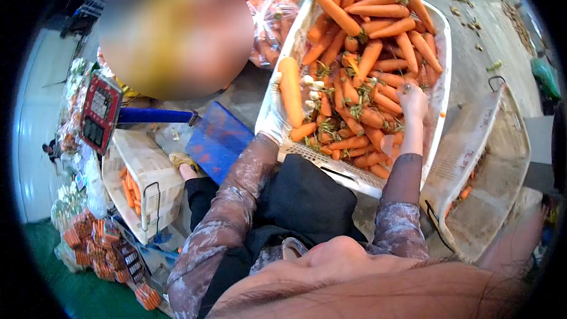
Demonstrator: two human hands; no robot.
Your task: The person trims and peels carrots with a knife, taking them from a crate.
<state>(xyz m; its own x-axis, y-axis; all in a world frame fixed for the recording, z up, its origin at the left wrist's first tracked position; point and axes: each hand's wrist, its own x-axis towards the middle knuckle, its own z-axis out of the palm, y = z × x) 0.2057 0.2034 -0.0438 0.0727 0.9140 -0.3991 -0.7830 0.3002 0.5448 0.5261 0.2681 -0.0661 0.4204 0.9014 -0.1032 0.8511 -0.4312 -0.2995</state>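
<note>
A large white plastic basket [446,77] full of carrots [369,62] stands in front of me. My left hand [273,112], in a whitish glove, is wrapped around a thick carrot [290,91] at the basket's left side; the pale fingertips show on its right. My right hand [413,103] is over the carrots at the basket's right side, its fingers curled closed near some carrot tops. What lies in those fingers, if anything, is too small to make out. Green leafy stubs [354,109] remain on several carrots in the middle.
A tilted white crate [493,159] stands at right, another crate [150,171] with carrots at left. A scale with a red display [101,106] and blue platform [218,142] is on the left. Bagged carrots [273,23] lie behind. A large blurred patch hides the upper left.
</note>
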